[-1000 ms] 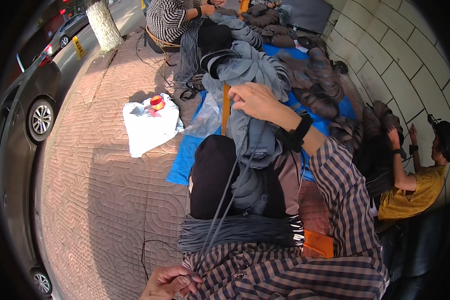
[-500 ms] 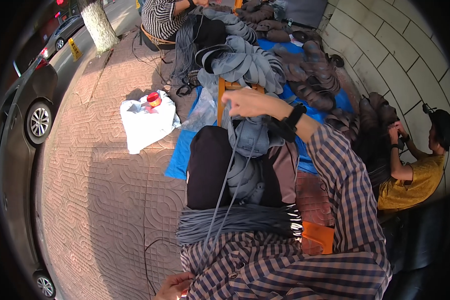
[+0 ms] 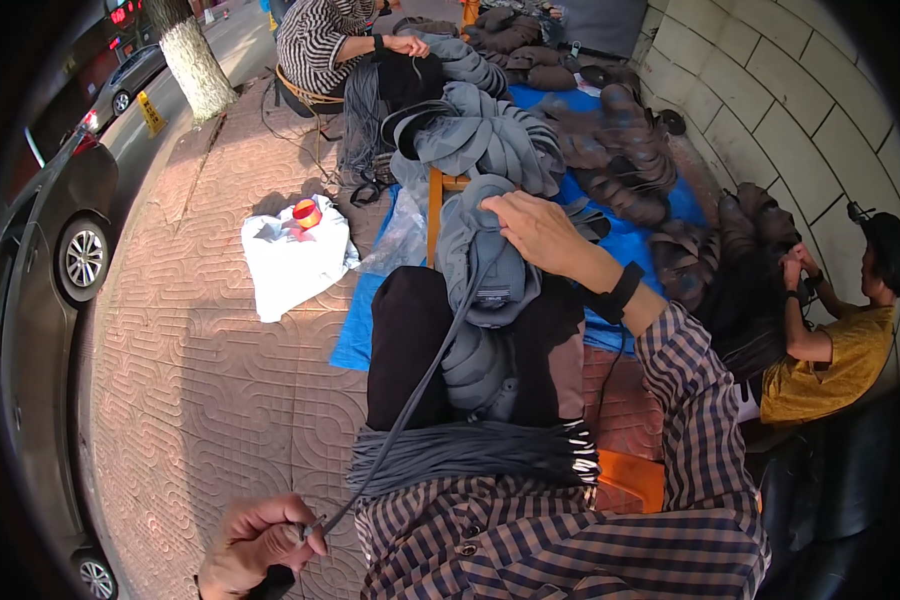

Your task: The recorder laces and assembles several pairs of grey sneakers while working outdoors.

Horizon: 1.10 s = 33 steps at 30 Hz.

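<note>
Both our hands work: left hand (image 3: 260, 540) has drawn the grey cord (image 3: 420, 385) lower, pinching it; right hand (image 3: 540, 232) clasps the grey cap (image 3: 485, 265).

The left hand (image 3: 260, 545), pinching the grey cord (image 3: 420, 385), now sits fuller in view at the lower edge, while the right hand (image 3: 540, 232) rests lower on the grey cap (image 3: 485, 265).

Yellow sign post (image 3: 151, 113) at curb; white plastic bag (image 3: 292, 258) on pavement.
</note>
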Available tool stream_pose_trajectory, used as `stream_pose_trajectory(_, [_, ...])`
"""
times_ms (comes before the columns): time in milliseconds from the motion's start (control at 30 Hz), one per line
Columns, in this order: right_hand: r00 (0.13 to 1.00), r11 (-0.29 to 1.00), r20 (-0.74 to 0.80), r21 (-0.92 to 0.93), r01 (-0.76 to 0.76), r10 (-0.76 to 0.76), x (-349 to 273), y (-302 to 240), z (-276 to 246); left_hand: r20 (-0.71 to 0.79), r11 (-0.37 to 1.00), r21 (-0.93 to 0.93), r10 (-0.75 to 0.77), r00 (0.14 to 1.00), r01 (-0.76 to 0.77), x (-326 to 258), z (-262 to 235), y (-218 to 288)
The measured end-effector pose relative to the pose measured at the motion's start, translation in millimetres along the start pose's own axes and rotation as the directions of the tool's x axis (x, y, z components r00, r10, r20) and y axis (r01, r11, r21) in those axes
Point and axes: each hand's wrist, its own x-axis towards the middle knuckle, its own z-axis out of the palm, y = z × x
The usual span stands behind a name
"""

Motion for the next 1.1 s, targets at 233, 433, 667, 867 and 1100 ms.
stream_pose_trajectory(233, [0.936,0.917,-0.086,0.250,-0.311,0.340,-20.1,17.2,11.8,0.158,0.995,0.101,-0.006,0.987,-0.010,17.5,11.4,33.6])
stream_pose_trajectory(433, [0.904,0.818,-0.150,0.502,-0.280,0.401,15.5,17.6,5.9,0.262,0.960,0.269,0.009,0.965,-0.082,38.0,15.0,79.6])
stream_pose_trajectory(667, [0.974,0.994,0.223,-0.089,0.066,-0.044,46.9,10.9,4.1,0.319,0.777,0.505,0.236,0.918,-0.375,68.2,31.8,175.2])
stream_pose_trajectory(867, [0.893,0.986,0.450,-0.144,0.081,-0.008,70.4,-2.6,25.1,0.269,0.734,0.558,0.282,0.921,-0.388,71.8,23.6,206.6])
stream_pose_trajectory(1100, [0.861,0.734,0.456,0.502,-0.457,0.225,54.0,51.1,66.0,0.333,0.733,0.525,0.290,0.897,-0.432,67.2,47.6,219.1])
